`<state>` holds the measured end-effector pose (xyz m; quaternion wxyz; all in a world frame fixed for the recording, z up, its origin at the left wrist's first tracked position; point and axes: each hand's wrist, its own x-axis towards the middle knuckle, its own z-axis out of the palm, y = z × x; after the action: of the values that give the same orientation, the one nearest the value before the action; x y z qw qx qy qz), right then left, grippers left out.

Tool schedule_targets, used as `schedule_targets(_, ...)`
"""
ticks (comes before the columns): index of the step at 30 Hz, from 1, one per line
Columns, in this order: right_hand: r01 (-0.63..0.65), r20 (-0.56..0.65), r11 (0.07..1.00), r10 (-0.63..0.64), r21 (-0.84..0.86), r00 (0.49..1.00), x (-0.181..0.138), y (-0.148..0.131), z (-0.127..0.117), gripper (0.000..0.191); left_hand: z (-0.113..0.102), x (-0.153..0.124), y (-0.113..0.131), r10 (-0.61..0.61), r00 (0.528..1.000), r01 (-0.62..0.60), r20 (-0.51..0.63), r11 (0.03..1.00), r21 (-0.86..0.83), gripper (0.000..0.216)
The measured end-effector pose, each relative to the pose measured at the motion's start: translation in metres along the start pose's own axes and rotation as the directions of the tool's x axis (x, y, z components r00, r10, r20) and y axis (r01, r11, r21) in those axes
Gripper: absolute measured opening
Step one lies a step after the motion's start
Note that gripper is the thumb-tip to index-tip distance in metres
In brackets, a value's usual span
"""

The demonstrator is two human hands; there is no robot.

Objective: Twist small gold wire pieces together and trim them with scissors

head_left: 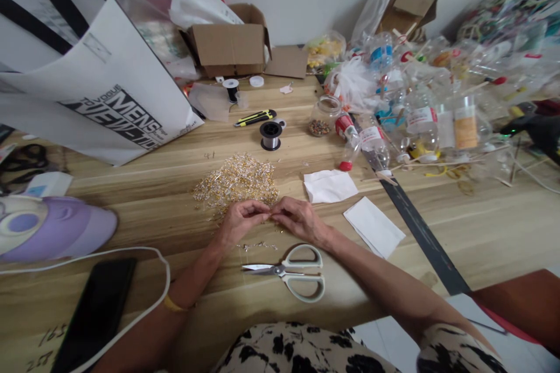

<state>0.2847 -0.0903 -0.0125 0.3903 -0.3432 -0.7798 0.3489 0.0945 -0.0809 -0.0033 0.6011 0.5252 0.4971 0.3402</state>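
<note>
With the grip of left hand [245,218] and right hand [300,218] pinched closed, contents indiscernible, a beaded strand [258,245] is laid crosswise between bead pile [238,180] and left-pointing scissors [280,271].

Tiny pinched piece [270,214] — indistinct.

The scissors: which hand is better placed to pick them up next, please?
Likely the right hand: the scissors lie with their handles toward its side, blades pointing left. The left hand is nearer the blade tips.
</note>
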Motion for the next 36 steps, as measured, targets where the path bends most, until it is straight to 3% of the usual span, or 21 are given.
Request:
schedule_targets(16, -0.216, 0.042, 0.964, 0.212, 0.156, 0.976, -0.0025, 0.0004, 0.0046, 0.016, 0.0004, -0.0005, 0.0029, 0.028, 0.999, -0.029, 0.037, 1.0, 0.011, 0.01)
schedule_targets(30, -0.274, 0.083, 0.941, 0.263, 0.198, 0.961, -0.0019, 0.001, 0.0057, 0.014, 0.0037, 0.0, -0.0011, 0.096, 0.995, -0.096, -0.012, 0.995, 0.033, 0.011)
schedule_targets(36, -0.261, 0.062, 0.959, 0.255, 0.111, 0.965, -0.0007, 0.0007, 0.0024, 0.01, 0.0032, 0.0004, 0.0013, 0.077, 0.994, -0.074, -0.078, 0.996, 0.046, 0.01)
